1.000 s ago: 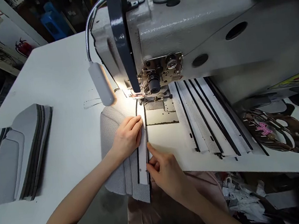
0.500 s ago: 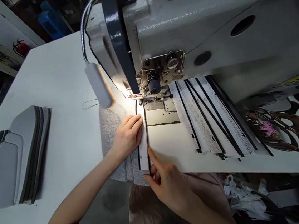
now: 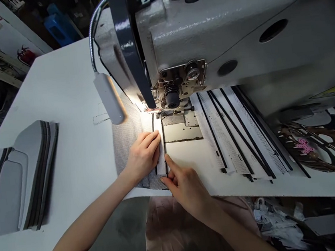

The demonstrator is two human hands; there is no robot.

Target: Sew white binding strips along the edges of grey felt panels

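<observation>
Stack of grey pads [image 3: 8, 192] at left hand's 9 o'clock. Mesh panel [image 3: 124, 142] under left hand [image 3: 143, 154], showing at its 10 and 5 o'clock. Left fingers together on white strip [image 3: 162, 168]; thumb hidden, can't tell if pinching. Strip runs toward 12, right hand [image 3: 188, 187] at its lower edge, thumb and forefinger tips apart, grip unclear. Loose strips [image 3: 235, 134] at right hand's 2 o'clock.

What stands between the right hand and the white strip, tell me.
Nothing visible: the right hand has its index fingertip at the edge of the white strip. The left hand lies on it farther up.
</observation>
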